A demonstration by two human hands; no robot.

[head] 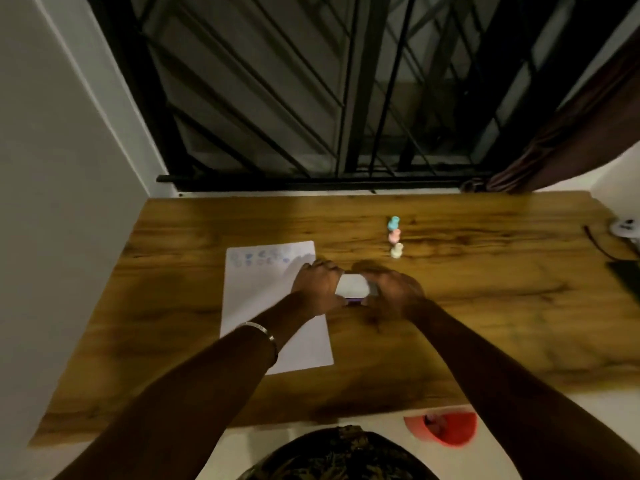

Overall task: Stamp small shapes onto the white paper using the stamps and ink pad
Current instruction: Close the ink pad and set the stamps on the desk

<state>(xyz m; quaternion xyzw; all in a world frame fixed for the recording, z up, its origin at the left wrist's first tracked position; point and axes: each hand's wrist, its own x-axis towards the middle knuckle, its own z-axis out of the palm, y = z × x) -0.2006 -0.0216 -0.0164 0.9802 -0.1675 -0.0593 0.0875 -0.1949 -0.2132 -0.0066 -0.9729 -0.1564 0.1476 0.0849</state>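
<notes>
The pad (pixel 352 285) is grasped between both hands' fingers (pixel 323 271); the paper (pixel 273 306) beneath the left fingers is partly stamped, mostly blank.

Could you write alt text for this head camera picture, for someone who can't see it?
Both hands, left hand and right hand, hold a small white ink pad on a wooden table. Left of it lies white paper with faint stamped shapes along its far edge; three stamps, blue, pink and white, stand in a row beyond.
</notes>
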